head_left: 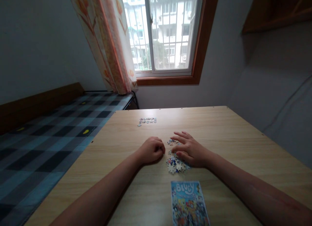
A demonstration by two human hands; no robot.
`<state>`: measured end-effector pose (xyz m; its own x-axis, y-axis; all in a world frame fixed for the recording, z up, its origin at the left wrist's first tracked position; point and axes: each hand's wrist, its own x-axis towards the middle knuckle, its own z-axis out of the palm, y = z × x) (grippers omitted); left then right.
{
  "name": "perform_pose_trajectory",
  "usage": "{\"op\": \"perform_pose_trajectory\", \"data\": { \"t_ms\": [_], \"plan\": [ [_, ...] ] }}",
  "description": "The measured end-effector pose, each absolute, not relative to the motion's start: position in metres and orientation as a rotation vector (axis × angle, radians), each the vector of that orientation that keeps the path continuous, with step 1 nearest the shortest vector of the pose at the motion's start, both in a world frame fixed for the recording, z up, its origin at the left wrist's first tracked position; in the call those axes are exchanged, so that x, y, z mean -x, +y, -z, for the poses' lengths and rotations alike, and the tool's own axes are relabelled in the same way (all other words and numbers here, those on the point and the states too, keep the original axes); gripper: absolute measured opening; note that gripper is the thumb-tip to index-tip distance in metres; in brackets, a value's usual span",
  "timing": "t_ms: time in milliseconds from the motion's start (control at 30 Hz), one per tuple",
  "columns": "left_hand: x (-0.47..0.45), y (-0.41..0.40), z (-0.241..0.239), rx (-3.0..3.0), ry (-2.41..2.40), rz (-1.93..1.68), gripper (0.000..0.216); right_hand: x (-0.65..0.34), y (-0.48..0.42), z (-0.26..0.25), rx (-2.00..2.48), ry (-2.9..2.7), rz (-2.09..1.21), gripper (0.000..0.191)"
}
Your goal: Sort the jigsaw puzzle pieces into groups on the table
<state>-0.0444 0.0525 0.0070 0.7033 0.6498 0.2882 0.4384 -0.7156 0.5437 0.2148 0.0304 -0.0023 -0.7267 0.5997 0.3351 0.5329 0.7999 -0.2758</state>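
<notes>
My left hand (152,150) rests on the table with its fingers curled into a fist; whatever is inside them, if anything, is hidden. Across a narrow gap, my right hand (191,149) lies palm down with its fingers spread, over and beside loose jigsaw pieces. A small group of pieces (170,142) shows by its fingertips. Nearer to me, a heaped pile of jigsaw pieces (175,165) lies partly under this hand, several with pale backs up. Farther off to the left, jigsaw pieces (147,120) are laid out in short rows.
A blue box marked "Bluey" (189,203) lies on the wooden table (231,128) close to me. On the left stands a bed with a checked cover (60,135). Beyond the table are a curtain (107,41) and a window (170,34). A wooden shelf (280,15) hangs upper right.
</notes>
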Motion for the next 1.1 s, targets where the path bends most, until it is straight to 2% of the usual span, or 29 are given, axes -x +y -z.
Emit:
{"op": "perform_pose_trajectory", "data": {
  "t_ms": [133, 367, 600, 733, 900, 1100],
  "plan": [
    [0.045, 0.051, -0.009, -2.437, 0.762, -0.634, 0.025, -0.214, 0.031, 0.006, 0.867, -2.606, -0.182, 0.034],
    [0.052, 0.055, -0.011, -2.430, 1.046, -0.756, 0.031, -0.223, 0.040, 0.013, 0.954, -2.278, -0.029, 0.037],
    [0.049, 0.046, -0.018, -2.700, 1.060, -0.420, 0.032, -0.225, 0.045, 0.016, 0.996, -2.181, -0.067, 0.038],
    [0.047, 0.046, -0.024, -2.726, 1.465, -0.256, 0.029, -0.225, 0.044, 0.016, 0.986, -2.180, -0.066, 0.036],
    [0.057, 0.063, -0.023, -2.492, 2.067, -0.054, 0.042, -0.226, 0.046, 0.018, 1.003, -2.201, -0.064, 0.035],
    [0.073, 0.079, -0.019, -2.233, 2.340, 0.030, 0.048, -0.224, 0.048, 0.023, 1.003, -2.198, -0.035, 0.025]
  ]
}}
